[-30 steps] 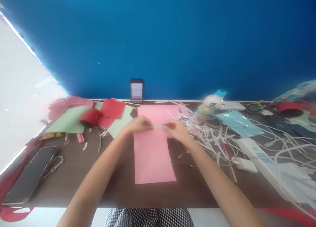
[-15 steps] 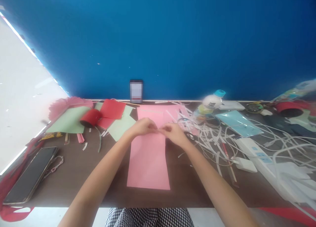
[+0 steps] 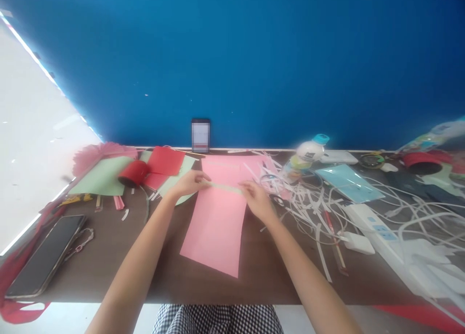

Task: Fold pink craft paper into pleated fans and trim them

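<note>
A long pink paper sheet lies on the brown table, turned a little, with a narrow pale strip across its far end. My left hand pinches the sheet's far left corner by the strip. At the other end of the strip, the fingertips of my right hand are closed on the far right corner. Beyond the hands lies more pink paper, bearing another faint pale line. Whether the strip is paper or tape cannot be told.
On the left are red paper, a red roll, green paper and a phone. White paper strips, a bottle, a blue packet and a power strip with cables crowd the right.
My hands have moved apart from the middle to the sheet's two far corners, uncovering the pale strip. The sheet's near end has swung to the left.
</note>
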A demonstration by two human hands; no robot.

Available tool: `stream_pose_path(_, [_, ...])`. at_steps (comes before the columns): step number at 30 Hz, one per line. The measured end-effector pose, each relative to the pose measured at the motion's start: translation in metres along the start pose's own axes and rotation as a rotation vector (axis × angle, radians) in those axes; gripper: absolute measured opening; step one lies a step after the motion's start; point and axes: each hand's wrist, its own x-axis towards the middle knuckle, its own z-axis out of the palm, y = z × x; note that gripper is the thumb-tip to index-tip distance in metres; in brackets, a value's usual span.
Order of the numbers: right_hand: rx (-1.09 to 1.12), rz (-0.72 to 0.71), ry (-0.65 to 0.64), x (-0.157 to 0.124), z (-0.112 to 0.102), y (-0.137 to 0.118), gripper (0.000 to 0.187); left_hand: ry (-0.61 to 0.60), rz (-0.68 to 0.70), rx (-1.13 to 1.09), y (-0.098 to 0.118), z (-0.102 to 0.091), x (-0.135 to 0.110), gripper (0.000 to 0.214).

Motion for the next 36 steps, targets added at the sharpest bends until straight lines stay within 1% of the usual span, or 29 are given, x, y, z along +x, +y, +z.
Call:
stream_pose_path(3, [0.028,0.000,0.033,-0.003,0.005,0.004,0.023,0.112,-0.075,-0.144,-0.012,0.007,-0.006,0.044])
stream_pose_path(6, [0.026,-0.014,0.031,-0.006,0.009,0.000,0.021,0.183,-0.095,-0.256,-0.023,0.019,-0.008,0.046])
stream_pose_path(11, [0.013,0.040,-0.072,-0.010,0.013,-0.010,0.020,0.129,-0.066,-0.340,-0.031,0.034,-0.008,0.043])
stream_pose_path(14, [-0.014,0.054,-0.087,-0.011,0.014,-0.010,0.018,0.124,-0.056,-0.403,-0.032,0.038,-0.008,0.047])
stream_pose_path(17, [-0.039,0.028,-0.077,-0.013,0.014,-0.007,0.019,0.095,-0.056,-0.452,-0.033,0.041,-0.009,0.049])
stream_pose_path(20, [-0.094,-0.005,-0.114,-0.016,0.015,-0.004,0.020,0.054,-0.047,-0.471,-0.032,0.041,-0.011,0.046])
stream_pose_path(23, [-0.142,-0.028,-0.141,-0.016,0.017,-0.002,0.019,0.045,-0.025,-0.451,-0.030,0.041,-0.012,0.041])
stream_pose_path(28, [-0.236,-0.039,-0.082,-0.015,0.019,0.003,0.019,0.021,-0.024,-0.456,-0.032,0.042,-0.012,0.039])
stream_pose_path(31, [-0.229,-0.054,-0.058,-0.016,0.018,0.004,0.023,0.041,-0.036,-0.430,-0.036,0.044,-0.010,0.038])
stream_pose_path(36, [-0.210,-0.098,-0.052,-0.018,0.019,0.002,0.018,0.058,-0.014,-0.430,-0.037,0.044,-0.009,0.034])
